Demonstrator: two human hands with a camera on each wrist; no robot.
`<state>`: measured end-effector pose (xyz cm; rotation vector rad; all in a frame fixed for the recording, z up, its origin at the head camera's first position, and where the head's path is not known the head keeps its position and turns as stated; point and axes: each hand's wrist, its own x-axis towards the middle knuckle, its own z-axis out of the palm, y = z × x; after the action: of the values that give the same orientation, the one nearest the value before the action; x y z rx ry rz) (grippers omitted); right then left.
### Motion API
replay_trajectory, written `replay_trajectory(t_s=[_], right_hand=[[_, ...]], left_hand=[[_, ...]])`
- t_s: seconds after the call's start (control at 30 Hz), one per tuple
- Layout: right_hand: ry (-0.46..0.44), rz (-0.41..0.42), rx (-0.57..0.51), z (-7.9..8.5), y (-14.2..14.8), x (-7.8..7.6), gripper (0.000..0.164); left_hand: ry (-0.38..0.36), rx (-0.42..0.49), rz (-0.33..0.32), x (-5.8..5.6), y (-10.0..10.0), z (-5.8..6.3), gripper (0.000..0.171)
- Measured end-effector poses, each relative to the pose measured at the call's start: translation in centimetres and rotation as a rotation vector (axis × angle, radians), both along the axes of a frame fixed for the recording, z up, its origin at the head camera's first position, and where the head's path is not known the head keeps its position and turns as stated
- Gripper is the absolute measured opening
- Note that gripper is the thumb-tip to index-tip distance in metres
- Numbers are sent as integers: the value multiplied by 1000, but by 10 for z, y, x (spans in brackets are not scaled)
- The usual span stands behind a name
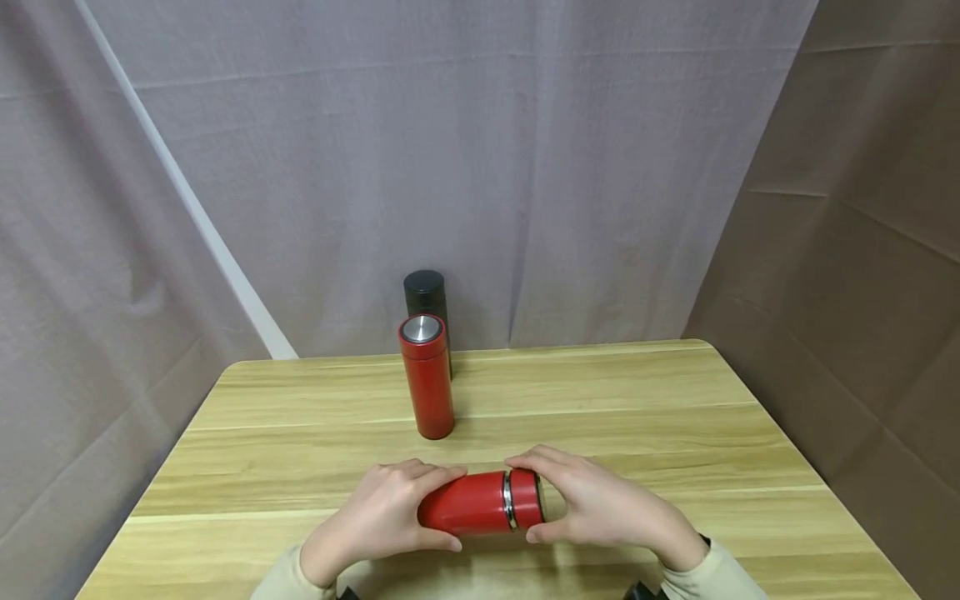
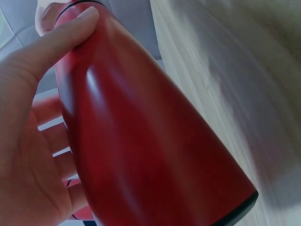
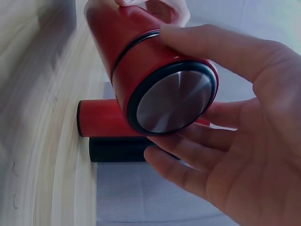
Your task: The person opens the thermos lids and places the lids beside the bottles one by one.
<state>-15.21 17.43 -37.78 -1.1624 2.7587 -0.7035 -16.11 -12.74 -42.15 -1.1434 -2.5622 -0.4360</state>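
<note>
A red thermos (image 1: 471,505) is held on its side above the near part of the table. My left hand (image 1: 392,507) grips its body, thumb along the near side and fingers round the far side. The left wrist view shows the thermos's smooth red wall (image 2: 141,132) and its dark base rim. On the right, my right hand (image 1: 603,502) holds the red lid (image 1: 527,498) between thumb and fingers. A shiny metal band lies between lid and body. In the right wrist view the lid's silver end disc (image 3: 174,101) faces the palm.
A second red thermos (image 1: 430,387) with a silver-topped lid stands upright beyond the hands. Close behind it stands a black thermos (image 1: 425,289), partly hidden. The wooden table (image 1: 600,400) has grey curtains (image 1: 480,183) behind it and brownish cloth at the right.
</note>
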Motion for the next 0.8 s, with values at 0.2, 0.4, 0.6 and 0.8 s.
replay_trajectory(t_s=[0.2, 0.4, 0.6, 0.8], right_hand=[[-22, -36, 56, 1, -3, 0, 74], [35, -71, 118, 1, -4, 0, 73], [65, -29, 67, 0, -4, -1, 65], [110, -25, 50, -1, -3, -1, 69]], left_hand=[[24, 9, -20, -2, 1, -2, 75], [26, -3, -17, -2, 0, -2, 75], [7, -2, -9, -1, 1, -2, 76], [-24, 4, 27, -1, 0, -2, 75]])
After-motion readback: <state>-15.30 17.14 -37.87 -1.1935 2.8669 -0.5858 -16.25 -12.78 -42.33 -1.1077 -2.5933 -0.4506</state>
